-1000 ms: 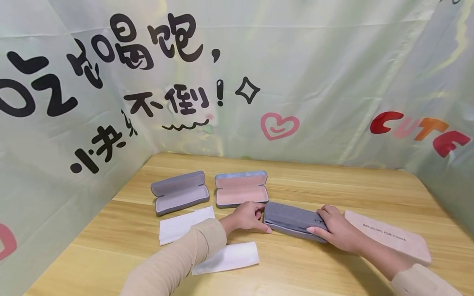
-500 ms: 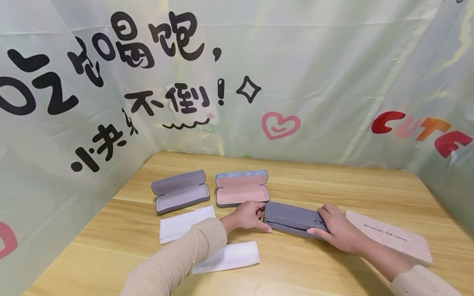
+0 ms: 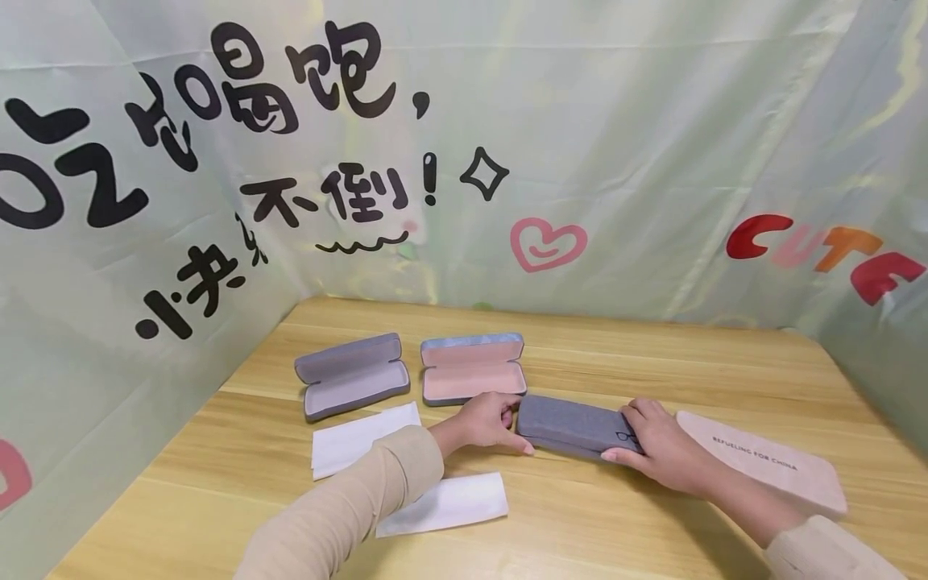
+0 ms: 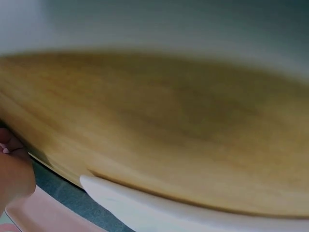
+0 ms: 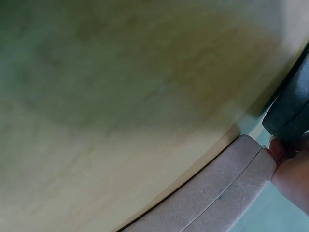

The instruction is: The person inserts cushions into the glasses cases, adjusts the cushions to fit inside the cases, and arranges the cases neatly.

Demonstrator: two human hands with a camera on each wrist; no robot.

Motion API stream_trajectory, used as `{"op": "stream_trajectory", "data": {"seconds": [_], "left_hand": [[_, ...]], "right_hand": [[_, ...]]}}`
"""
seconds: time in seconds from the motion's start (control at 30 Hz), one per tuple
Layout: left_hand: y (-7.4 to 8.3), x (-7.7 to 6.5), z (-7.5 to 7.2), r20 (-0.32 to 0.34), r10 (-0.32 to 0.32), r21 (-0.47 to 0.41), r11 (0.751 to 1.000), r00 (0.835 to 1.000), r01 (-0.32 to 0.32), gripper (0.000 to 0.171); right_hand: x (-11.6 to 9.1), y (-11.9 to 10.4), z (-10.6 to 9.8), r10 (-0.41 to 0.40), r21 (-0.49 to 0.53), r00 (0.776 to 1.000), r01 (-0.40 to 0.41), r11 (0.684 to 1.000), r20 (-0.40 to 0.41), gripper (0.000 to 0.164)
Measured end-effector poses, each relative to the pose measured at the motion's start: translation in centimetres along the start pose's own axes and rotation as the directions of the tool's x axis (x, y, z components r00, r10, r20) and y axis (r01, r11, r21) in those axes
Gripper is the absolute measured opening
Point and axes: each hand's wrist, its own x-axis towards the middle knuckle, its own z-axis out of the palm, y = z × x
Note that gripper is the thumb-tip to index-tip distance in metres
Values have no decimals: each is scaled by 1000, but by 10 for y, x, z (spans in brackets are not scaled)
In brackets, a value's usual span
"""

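A grey glasses case, with a small glasses print near its right end, lies with its lid down on the table. My left hand holds its left end, thumb at the front corner and fingers at the back. Over the right end, my right hand grips the lid and front side, its thumb along the front edge. In the right wrist view, the hand appears at the right edge below the dark case. The left wrist view shows only part of the left hand.
Behind stand two open cases, one grey with a pale lining and one with a pink lining. A closed pink case lies beside the right forearm. Two white folded cloths lie around the left forearm. Printed fabric hangs around the table.
The grey case's lid has come down; the gap along its front edge has closed. Both hands have stayed at its ends.
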Motion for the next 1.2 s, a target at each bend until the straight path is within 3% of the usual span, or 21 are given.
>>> {"op": "stream_trajectory", "data": {"seconds": [0.23, 0.43, 0.63, 0.77, 1.0, 1.2], "left_hand": [[6, 3, -1, 24, -29, 40, 999, 999, 28, 58], [14, 6, 1, 30, -68, 131, 989, 997, 64, 75], [20, 9, 4, 38, -88, 176, 981, 995, 80, 83], [22, 8, 2, 68, -108, 141, 985, 992, 97, 85], [22, 0, -8, 110, -82, -45, 995, 991, 87, 83], [20, -16, -19, 55, -18, -22, 1000, 998, 19, 70]], "right_hand": [[1, 4, -2, -9, 2, 1000, 9, 1000, -2, 66], [3, 9, -5, 6, 13, 999, -7, 1000, 35, 74], [1, 13, -8, 20, 5, 999, -21, 1000, 50, 75], [0, 14, -9, 21, -9, 998, -20, 1000, 51, 75], [-2, 12, -11, 15, -57, 999, -13, 998, 40, 74], [-3, 5, -14, -8, -59, 1000, 8, 998, 1, 73]]}}
